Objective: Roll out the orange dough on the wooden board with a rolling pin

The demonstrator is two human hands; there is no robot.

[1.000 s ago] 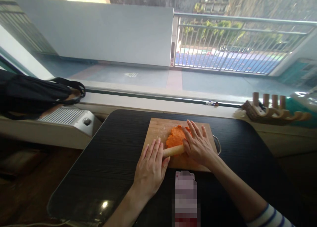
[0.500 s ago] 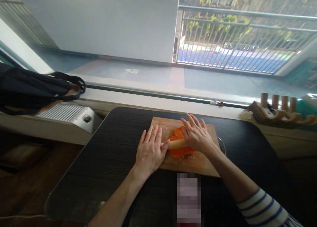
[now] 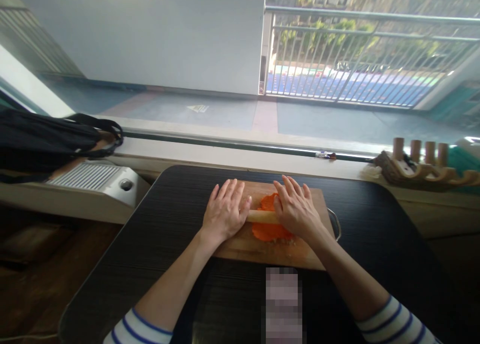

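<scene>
A pale wooden rolling pin [image 3: 262, 216] lies across a flattened sheet of orange dough [image 3: 270, 232] on a wooden cutting board [image 3: 258, 254]. My left hand [image 3: 224, 210] rests flat over the pin's left end, fingers stretched forward and thumb out beside it. Over the right end lies my right hand [image 3: 298, 210], its palm down and fingers spread. Both hands are open, pressing on the pin rather than wrapped round it, and they hide its two ends. Small crumbs sit by the dough's near edge.
The board has a metal handle [image 3: 335, 225] at its right and lies on a dark table [image 3: 150, 254]. A pixelated block covers an area in front of the board. Beyond are a windowsill [image 3: 210, 155], a black bag [image 3: 45, 139] and a wooden rack [image 3: 420, 166].
My left hand has moved slightly up and left on the pin, which now lies more level. The right hand stays nearly in place. The view has shifted a little.
</scene>
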